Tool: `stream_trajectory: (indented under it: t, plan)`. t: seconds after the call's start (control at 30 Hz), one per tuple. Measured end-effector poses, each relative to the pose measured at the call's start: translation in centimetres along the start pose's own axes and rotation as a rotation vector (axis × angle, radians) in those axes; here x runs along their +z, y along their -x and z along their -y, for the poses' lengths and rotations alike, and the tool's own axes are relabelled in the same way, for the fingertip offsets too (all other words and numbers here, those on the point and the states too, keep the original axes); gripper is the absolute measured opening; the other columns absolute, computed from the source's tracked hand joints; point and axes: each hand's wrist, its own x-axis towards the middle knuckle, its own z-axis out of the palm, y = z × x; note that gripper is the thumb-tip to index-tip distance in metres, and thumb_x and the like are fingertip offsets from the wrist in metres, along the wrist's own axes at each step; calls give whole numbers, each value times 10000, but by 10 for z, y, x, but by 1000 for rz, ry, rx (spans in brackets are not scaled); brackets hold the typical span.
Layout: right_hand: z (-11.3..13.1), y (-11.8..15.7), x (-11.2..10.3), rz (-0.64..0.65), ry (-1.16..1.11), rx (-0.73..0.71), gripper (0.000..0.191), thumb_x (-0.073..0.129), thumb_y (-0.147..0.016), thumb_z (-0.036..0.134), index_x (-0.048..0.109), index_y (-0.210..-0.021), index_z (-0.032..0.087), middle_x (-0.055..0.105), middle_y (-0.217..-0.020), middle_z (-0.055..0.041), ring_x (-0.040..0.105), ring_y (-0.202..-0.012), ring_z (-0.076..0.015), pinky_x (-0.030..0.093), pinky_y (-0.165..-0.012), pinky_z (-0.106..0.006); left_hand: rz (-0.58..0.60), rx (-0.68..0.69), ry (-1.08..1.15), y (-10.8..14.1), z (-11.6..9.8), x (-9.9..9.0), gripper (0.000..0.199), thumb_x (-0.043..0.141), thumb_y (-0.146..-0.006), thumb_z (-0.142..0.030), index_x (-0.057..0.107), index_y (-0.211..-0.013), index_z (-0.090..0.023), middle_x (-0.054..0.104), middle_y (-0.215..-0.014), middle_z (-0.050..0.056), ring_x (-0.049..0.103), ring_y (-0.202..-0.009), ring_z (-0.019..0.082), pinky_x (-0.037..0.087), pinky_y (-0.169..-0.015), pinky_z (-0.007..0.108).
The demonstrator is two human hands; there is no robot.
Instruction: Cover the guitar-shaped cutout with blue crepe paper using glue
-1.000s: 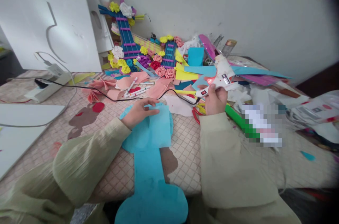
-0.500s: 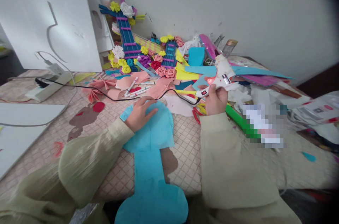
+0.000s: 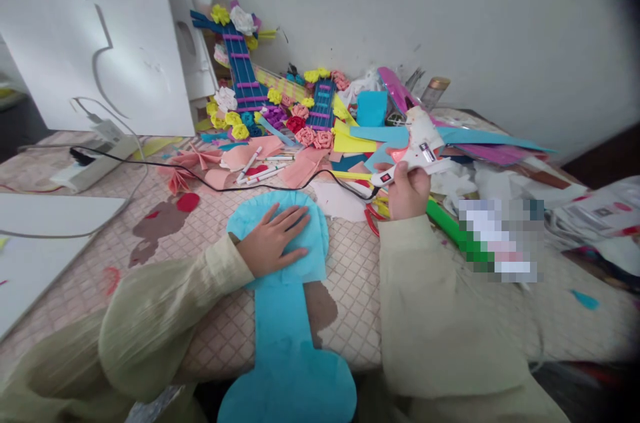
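- Left hand (image 3: 275,241) flat on cutout (image 3: 283,320), fingers apart.
- Right hand (image 3: 409,193) clamped on glue gun (image 3: 423,143).
- Cutout overhangs worktop's (image 3: 353,316) near edge; seems light, creasable; support its rim.

Lt-blue paper cutout (image 3: 283,316): wide rounded ends, narrow middle, lying lengthwise on table (image 3: 353,323) w/ near end past its edge; far end's rim crinkled. White glue gun (image 3: 424,135) held to R of it, red switch on handle, blk cord attached.
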Motion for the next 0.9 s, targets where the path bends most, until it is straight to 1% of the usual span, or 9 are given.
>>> stream_trajectory:
  t: [0.1, 0.23, 0.37, 0.47, 0.57, 0.63, 0.7, 0.8, 0.9]
  plan:
    - [1, 0, 0, -4, -42, 7, 447, 589, -685, 543, 494, -968, 210, 612, -716, -13, 626, -673, -155, 437, -480, -222, -26, 5, -20, -1, 0, -3, 623, 310, -863, -524, 276, -1364, -156, 279, -1440, 108, 229, -1325, 272, 112, -1074, 539]
    - [4, 2, 2, -4, -91, 7, 432, 603, -682, 513, 494, -965, 206, 609, -715, -11, 623, -675, -150, 442, -498, -222, -80, -6, -12, -4, -5, -7, 563, 300, -889, -459, 304, -1348, -133, 312, -1424, 125, 272, -1309, 254, 218, -1071, 467]
    - [7, 4, 3, -4, -78, 12, 386, 597, -686, 483, 504, -942, 209, 615, -809, -29, 619, -690, -150, 449, -520, -235, -122, 26, 44, -10, -9, -3, 511, 312, -896, -409, 378, -1297, -99, 385, -1371, 156, 329, -1274, 263, 320, -1030, 435]
    - [9, 5, 4, 19, -86, 2, 370, 603, -679, 450, 515, -948, 212, 615, -923, -51, 616, -711, -151, 437, -513, -234, -145, 48, 68, -13, -9, 1, 488, 329, -894, -368, 390, -1287, -87, 403, -1345, 168, 354, -1255, 269, 341, -1019, 429]
    - [10, 5, 4, 30, -61, 1, 360, 596, -679, 438, 523, -957, 221, 618, -963, -55, 612, -716, -154, 422, -490, -233, -135, 52, 91, -14, -9, 5, 505, 355, -882, -372, 366, -1305, -95, 396, -1346, 171, 355, -1251, 283, 353, -1007, 449]
    - [12, 6, 3, 54, -58, 9, 315, 607, -674, 421, 543, -901, 212, 632, -914, -45, 600, -670, -143, 429, -497, -240, -125, 49, 105, -13, -9, 6, 510, 359, -878, -381, 366, -1305, -101, 394, -1347, 168, 345, -1255, 288, 358, -1003, 457]
    - [14, 6, 1, 135, -65, 62, 267, 631, -664, 400, 558, -821, 196, 639, -791, -27, 568, -568, -125, 424, -475, -245, -120, 44, 116, -13, -9, 7, 511, 357, -879, -383, 364, -1306, -102, 387, -1352, 164, 331, -1262, 286, 351, -1010, 459]
    - [15, 5, -3, 282, -50, 193, 242, 661, -661, 381, 550, -733, 179, 584, -556, 17, 469, -401, -96, 347, -377, -226, -116, 34, 122, -12, -11, 8, 519, 357, -879, -381, 366, -1304, -84, 381, -1353, 170, 319, -1266, 291, 342, -1019, 459]
    - [14, 0, -8, 390, 0, 319, 263, 697, -638, 367, 535, -692, 167, 533, -469, 37, 420, -370, -82, 276, -343, -204, -125, 28, 123, -12, -12, 9, 522, 363, -876, -383, 373, -1301, -80, 378, -1342, 181, 335, -1253, 304, 356, -1006, 464]
